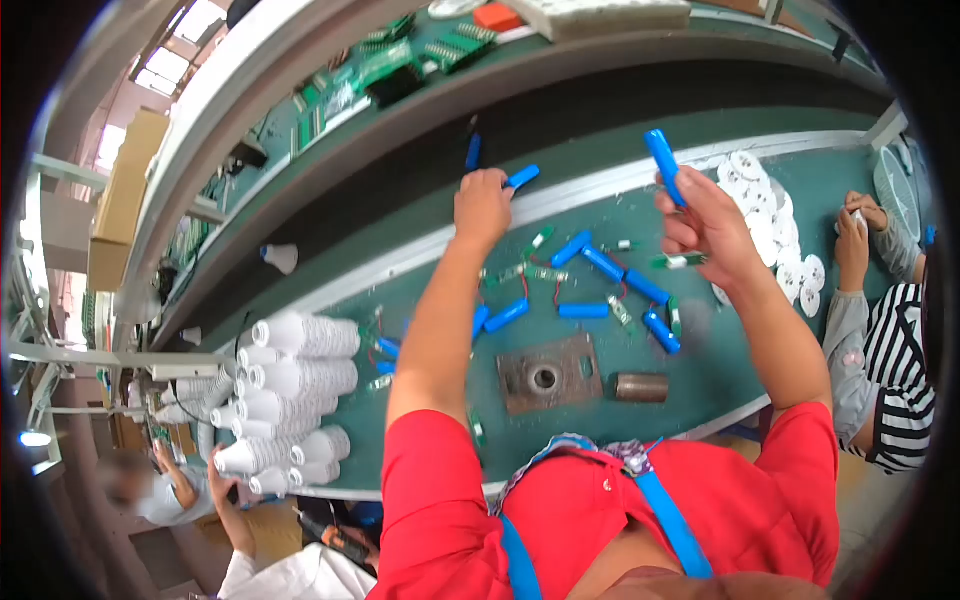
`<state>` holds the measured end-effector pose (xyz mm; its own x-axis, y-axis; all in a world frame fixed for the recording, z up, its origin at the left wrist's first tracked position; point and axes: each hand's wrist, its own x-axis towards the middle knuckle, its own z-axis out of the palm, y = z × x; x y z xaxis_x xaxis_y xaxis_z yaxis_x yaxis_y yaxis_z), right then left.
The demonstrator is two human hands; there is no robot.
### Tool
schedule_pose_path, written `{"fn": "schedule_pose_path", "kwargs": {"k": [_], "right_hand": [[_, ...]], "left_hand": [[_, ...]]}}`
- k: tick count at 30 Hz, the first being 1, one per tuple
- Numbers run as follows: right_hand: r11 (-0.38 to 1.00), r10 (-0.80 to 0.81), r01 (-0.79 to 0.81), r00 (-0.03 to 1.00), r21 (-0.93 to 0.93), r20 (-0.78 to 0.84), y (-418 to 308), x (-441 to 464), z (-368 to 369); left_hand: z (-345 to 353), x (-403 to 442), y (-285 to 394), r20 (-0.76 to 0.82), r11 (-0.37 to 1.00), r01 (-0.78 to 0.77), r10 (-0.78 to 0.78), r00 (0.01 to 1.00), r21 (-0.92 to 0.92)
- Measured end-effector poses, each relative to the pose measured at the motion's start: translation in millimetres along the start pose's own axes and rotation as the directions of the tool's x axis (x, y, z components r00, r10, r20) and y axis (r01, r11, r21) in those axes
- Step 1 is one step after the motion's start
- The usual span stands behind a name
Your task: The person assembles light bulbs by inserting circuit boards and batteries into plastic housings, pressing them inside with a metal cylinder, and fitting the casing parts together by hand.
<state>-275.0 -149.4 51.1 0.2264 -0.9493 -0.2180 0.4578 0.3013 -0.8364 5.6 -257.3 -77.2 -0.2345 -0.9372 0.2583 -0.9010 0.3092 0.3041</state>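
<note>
My right hand [712, 222] is raised over the bench, its fingers wrapped round a blue cylindrical battery [660, 152]. A small green circuit board [682, 260] shows just below that hand. My left hand [483, 210] reaches to the back, fingers curled, with a blue battery [523, 177] at its thumb side. Just beyond its fingertips is another blue battery [473, 152]. Between my arms lie several blue batteries [603, 265], some joined by red wires to small green circuit boards [620, 312].
A metal plate with a round hole [520, 388] and a metal cylinder [642, 387] lie near me. Stacked white cones [300, 375] stand left; white discs [765, 215] lie right. A shelf [640, 50] runs behind. A co-worker's hands [855, 235] are at right; other people sit left.
</note>
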Motion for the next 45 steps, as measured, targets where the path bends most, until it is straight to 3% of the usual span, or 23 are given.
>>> {"fn": "schedule_pose_path", "kwargs": {"k": [1, 4, 7, 11, 15, 18, 21, 22, 25, 29, 30, 33, 37, 39, 41, 43, 45], "right_hand": [[1.0, 0.021, -0.021, 1.0, 0.002, 0.007, 2.6, -10.1, -2.1], [0.996, 0.09, -0.09, 0.996, -0.004, -0.012, 21.7, -35.4, -5.7], [0.99, 0.138, -0.139, 0.99, 0.018, 0.023, 38.1, -49.1, -1.8], [0.985, 0.17, -0.169, 0.981, -0.023, 0.093, 53.0, -60.5, 10.1], [0.977, 0.212, -0.21, 0.963, -0.03, 0.164, 62.7, -68.7, 28.1], [0.972, 0.236, -0.226, 0.952, -0.07, 0.194, 68.8, -75.5, 36.4], [0.971, 0.239, -0.228, 0.946, -0.078, 0.217, 73.0, -79.1, 41.6], [0.971, 0.238, -0.228, 0.947, -0.074, 0.215, 73.9, -80.4, 44.0], [0.971, 0.239, -0.228, 0.948, -0.075, 0.212, 76.3, -83.8, 48.5], [0.969, 0.246, -0.233, 0.947, -0.085, 0.208, 79.4, -90.7, 51.1], [0.968, 0.247, -0.234, 0.947, -0.087, 0.207, 79.6, -92.1, 50.9], [0.964, 0.263, -0.249, 0.945, -0.094, 0.193, 81.7, -96.9, 48.5], [0.957, 0.287, -0.274, 0.944, -0.098, 0.163, 84.3, -95.6, 55.9], [0.959, 0.278, -0.266, 0.946, -0.094, 0.166, 83.1, -90.7, 53.0], [0.963, 0.264, -0.253, 0.954, -0.093, 0.14, 79.0, -85.7, 50.4], [0.973, 0.23, -0.224, 0.964, -0.06, 0.13, 75.5, -80.0, 38.6], [0.98, 0.2, -0.198, 0.972, -0.031, 0.125, 72.1, -71.7, 28.6]], "left_hand": [[-22.5, -4.3, 4.9, 0.018, 0.999, -0.015, 0.015, 1.0, -0.039], [-70.0, -47.0, -4.5, 0.234, 0.954, 0.138, -0.074, 0.969, -0.267], [-123.7, -110.7, -2.0, 0.484, 0.593, 0.573, -0.324, 0.813, -0.565], [-164.6, -209.7, 19.6, 0.486, 0.2, 0.665, -0.539, 0.688, -0.719], [-174.8, -302.9, -3.2, 0.447, -0.096, 0.521, -0.658, 0.606, -0.848], [-173.8, -364.6, -14.9, 0.456, -0.335, 0.316, -0.737, 0.499, -0.888], [-173.4, -396.0, -19.4, 0.389, -0.384, 0.105, -0.812, 0.435, -0.918], [-171.9, -403.1, -24.3, 0.308, -0.33, 0.029, -0.843, 0.44, -0.944], [-156.9, -395.4, -31.0, -0.02, -0.014, -0.105, -0.948, 0.318, -0.994], [-108.3, -382.2, -37.9, -0.196, 0.192, -0.043, -0.93, 0.311, -0.98], [-100.9, -380.0, -29.6, -0.161, 0.178, 0.019, -0.924, 0.346, -0.984], [-84.9, -379.8, -10.5, -0.201, 0.392, 0.288, -0.83, 0.521, -0.873], [-89.7, -379.2, -1.4, -0.262, 0.562, 0.351, -0.738, 0.622, -0.749], [-99.4, -373.7, 7.6, -0.172, 0.505, 0.414, -0.766, 0.619, -0.757], [-118.1, -363.0, 17.5, -0.013, 0.325, 0.531, -0.862, 0.507, -0.783], [-122.2, -359.9, -0.3, -0.16, 0.544, 0.631, -0.813, 0.56, -0.554], [-135.6, -323.1, 5.9, -0.246, 0.691, 0.51, -0.687, 0.684, -0.512]]}}
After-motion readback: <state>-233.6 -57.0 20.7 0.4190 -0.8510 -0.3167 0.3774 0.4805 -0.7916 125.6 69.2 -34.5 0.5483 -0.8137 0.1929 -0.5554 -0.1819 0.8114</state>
